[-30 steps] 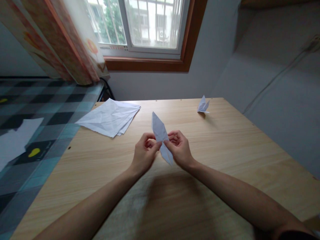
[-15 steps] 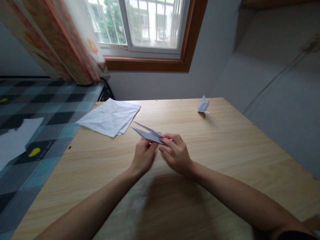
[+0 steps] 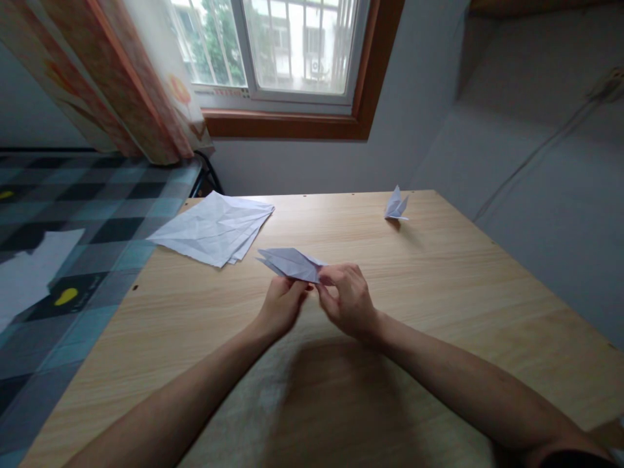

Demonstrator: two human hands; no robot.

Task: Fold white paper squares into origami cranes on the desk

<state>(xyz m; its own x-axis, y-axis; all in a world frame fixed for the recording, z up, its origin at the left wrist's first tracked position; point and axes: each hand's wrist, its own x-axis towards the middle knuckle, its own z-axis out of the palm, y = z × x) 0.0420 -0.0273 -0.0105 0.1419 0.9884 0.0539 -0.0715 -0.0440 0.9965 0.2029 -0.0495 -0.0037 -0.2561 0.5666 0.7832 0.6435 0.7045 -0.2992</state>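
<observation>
A folded white paper piece point(image 3: 291, 261) is held between both hands above the wooden table. Its pointed ends face left, and a slit parts two of them. My left hand point(image 3: 281, 304) grips the lower edge from below, with the thumb along the near side; the other fingers are partly hidden beneath the paper. Closed on the right end, my right hand point(image 3: 347, 296) pinches it between thumb and fingers. Farther back on the right stands a small folded paper figure point(image 3: 396, 204) with upright points.
Creased white sheets point(image 3: 214, 227) lie stacked at the table's back left. Left of the wooden table point(image 3: 439, 279) is a checked cloth surface point(image 3: 104, 231) with loose white paper point(image 3: 58, 257). A window point(image 3: 292, 52) and a curtain point(image 3: 131, 78) are behind.
The folded paper has turned so that a broad face now shows, and the gap between its points looks narrower. My right fingers have closed around its right end.
</observation>
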